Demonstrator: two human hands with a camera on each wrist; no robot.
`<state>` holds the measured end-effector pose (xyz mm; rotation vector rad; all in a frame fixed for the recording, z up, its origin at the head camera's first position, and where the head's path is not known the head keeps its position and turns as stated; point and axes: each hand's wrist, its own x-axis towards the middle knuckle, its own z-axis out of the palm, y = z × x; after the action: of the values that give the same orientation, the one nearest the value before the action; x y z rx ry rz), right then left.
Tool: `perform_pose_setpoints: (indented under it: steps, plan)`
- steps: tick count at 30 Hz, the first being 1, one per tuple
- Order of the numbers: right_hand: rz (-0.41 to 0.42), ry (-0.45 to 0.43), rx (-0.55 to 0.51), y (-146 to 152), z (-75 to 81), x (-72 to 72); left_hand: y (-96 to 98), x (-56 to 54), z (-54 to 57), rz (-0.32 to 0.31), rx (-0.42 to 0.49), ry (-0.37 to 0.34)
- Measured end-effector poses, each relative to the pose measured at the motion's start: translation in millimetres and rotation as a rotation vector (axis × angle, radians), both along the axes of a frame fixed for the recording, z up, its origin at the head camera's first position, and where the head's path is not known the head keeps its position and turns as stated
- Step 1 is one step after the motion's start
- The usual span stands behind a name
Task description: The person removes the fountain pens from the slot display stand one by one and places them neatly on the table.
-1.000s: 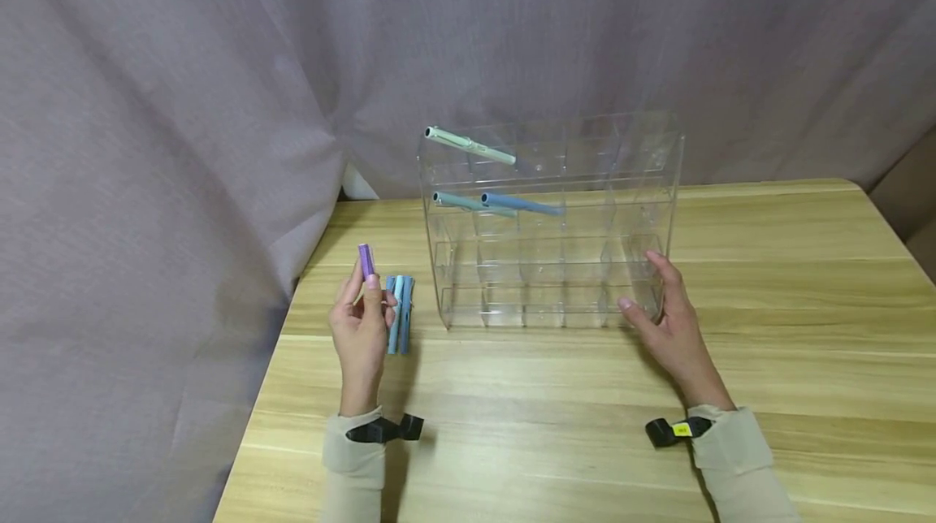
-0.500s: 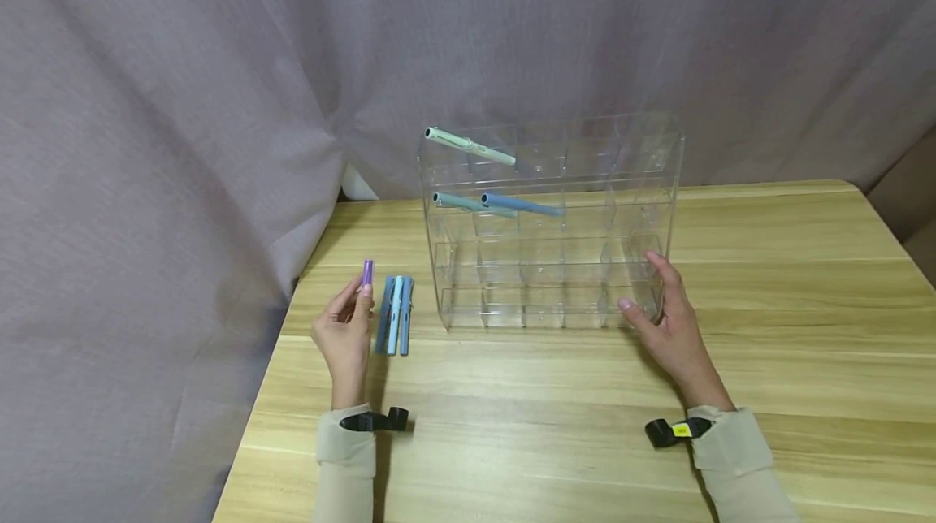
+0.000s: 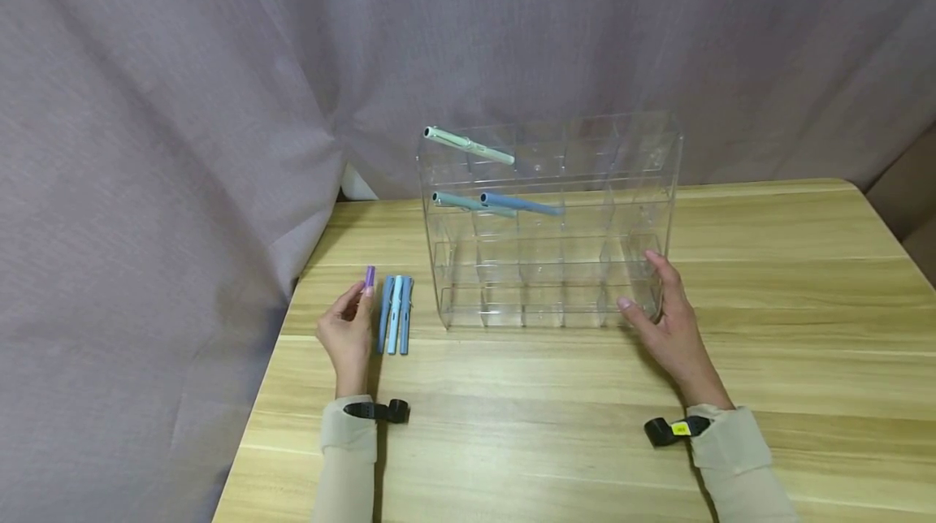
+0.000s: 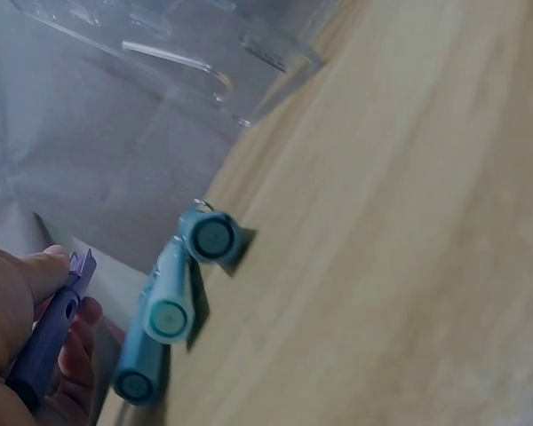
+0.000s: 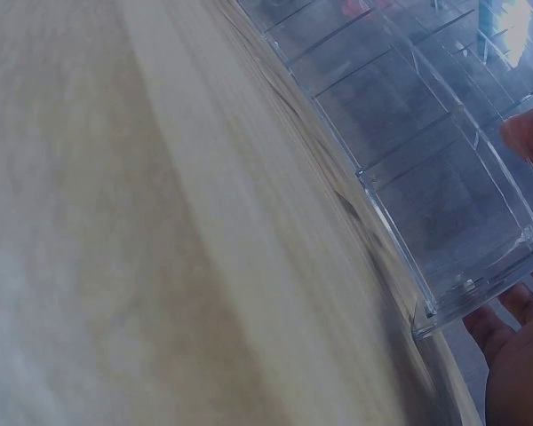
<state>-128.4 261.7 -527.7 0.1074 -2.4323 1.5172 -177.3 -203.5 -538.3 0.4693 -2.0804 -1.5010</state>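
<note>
My left hand (image 3: 347, 336) pinches a purple pen (image 3: 370, 276) between thumb and fingers, its tip end pointing away from me. In the left wrist view the purple pen (image 4: 49, 342) lies across the palm, partly covered by the thumb. Right beside that hand, three pens lie side by side on the table: a dark blue pen (image 3: 384, 316), a light blue pen (image 3: 395, 316) and another blue pen (image 3: 405, 320). My right hand (image 3: 676, 328) grips the right side wall of a clear acrylic pen rack (image 3: 541, 316), thumb in front and fingers outside.
Within the rack's left columns rest a pale green pen (image 3: 468, 145), a grey-green pen (image 3: 461, 201) and a blue pen (image 3: 521, 204). The wooden table (image 3: 541, 425) ends at the left against a grey curtain (image 3: 183, 182), which also hangs behind the rack.
My left hand has shifted left and lowered the purple pen, uncovering the leftmost blue pen, then drifted slightly right. The right hand and the rack have stayed in place.
</note>
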Motion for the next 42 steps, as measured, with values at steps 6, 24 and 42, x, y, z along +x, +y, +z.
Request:
perform_pose_setpoints:
  steps: [6, 24, 42]
  plan:
    - [0.003, 0.007, -0.005, 0, -0.7, -0.8, -2.2, -4.8, -7.3, 0.003, -0.052, -0.040]
    - [0.006, 0.012, -0.014, 1, -1.5, -0.7, -2.3, -7.3, -14.9, -0.067, -0.287, -0.068]
    - [0.003, 0.022, -0.016, 0, -1.9, -0.5, 31.0, -7.0, 42.2, -0.121, -0.271, 0.187]
